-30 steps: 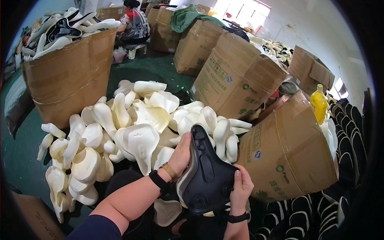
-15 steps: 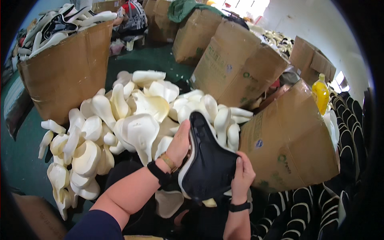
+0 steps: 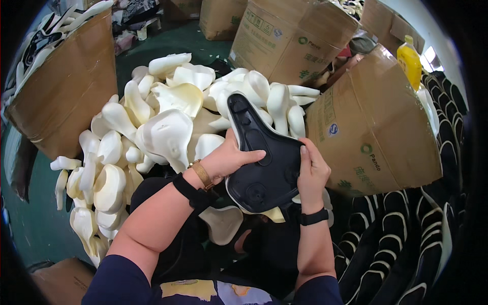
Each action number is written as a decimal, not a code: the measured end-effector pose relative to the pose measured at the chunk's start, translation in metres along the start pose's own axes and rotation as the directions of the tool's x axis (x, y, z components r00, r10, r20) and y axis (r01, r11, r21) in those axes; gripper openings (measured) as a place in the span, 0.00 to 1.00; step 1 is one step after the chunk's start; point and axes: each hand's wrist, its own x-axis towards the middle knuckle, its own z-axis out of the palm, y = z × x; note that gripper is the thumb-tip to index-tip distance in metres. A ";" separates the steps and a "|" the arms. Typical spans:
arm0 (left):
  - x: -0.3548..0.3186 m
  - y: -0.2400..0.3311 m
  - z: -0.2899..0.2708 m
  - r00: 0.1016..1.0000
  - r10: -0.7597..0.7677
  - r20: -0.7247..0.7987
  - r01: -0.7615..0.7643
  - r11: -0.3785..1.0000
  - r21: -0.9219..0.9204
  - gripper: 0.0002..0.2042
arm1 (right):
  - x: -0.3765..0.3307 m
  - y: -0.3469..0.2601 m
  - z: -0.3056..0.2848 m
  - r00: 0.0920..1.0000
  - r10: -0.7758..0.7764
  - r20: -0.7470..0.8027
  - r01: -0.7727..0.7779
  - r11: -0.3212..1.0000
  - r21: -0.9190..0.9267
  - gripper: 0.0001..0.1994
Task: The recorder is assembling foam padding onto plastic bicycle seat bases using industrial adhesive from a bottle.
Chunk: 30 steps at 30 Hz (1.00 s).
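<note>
A bicycle saddle (image 3: 272, 178) is held up in front of me, its narrow nose pointing away. Its black moulded underside faces me, with a cream foam rim along the edge. My left hand (image 3: 223, 158) grips the saddle's left side, the thumb laid across the black face and the fingers mostly hidden beneath. On the opposite edge, my right hand (image 3: 312, 175) is closed around the wide part. Just beyond lies a heap of cream foam saddle pads (image 3: 168, 134). One loose foam pad (image 3: 223, 223) rests below the held saddle, near my legs.
Stacked black saddles with pale edges (image 3: 389, 244) fill the right side. A cardboard box (image 3: 376, 132) stands close on the right, with a yellow bottle (image 3: 408, 63) by its top. Another carton (image 3: 66, 86) at left overflows with saddle parts. More cartons (image 3: 284, 43) stand behind the heap.
The view has tilted downward. The saddle has turned so its recessed underside shows more plainly, and my left thumb has come over its face. Both hands keep hold.
</note>
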 end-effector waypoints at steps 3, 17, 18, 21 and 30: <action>0.000 -0.003 0.002 1.000 0.002 -0.027 -0.002 1.000 0.000 0.40 | -0.002 0.003 0.000 1.000 -0.022 0.004 0.022 1.000 0.011 0.08; 0.009 0.002 -0.010 0.996 -0.083 -0.028 0.078 0.987 -0.140 0.27 | 0.006 -0.004 -0.030 0.942 -0.185 -0.279 0.202 0.979 0.036 0.11; 0.012 0.002 -0.007 0.997 -0.070 -0.011 0.068 0.987 -0.147 0.27 | 0.007 0.007 -0.042 0.930 -0.070 -0.360 0.138 0.976 0.167 0.11; 0.013 0.003 -0.013 0.991 -0.123 -0.053 0.112 0.978 -0.175 0.28 | 0.006 0.027 -0.056 0.929 0.360 -0.090 -0.225 0.739 0.635 0.19; 0.008 0.005 -0.006 0.992 -0.088 -0.095 0.073 0.986 -0.150 0.29 | 0.000 0.021 -0.017 0.918 0.029 0.395 -0.153 0.946 0.286 0.48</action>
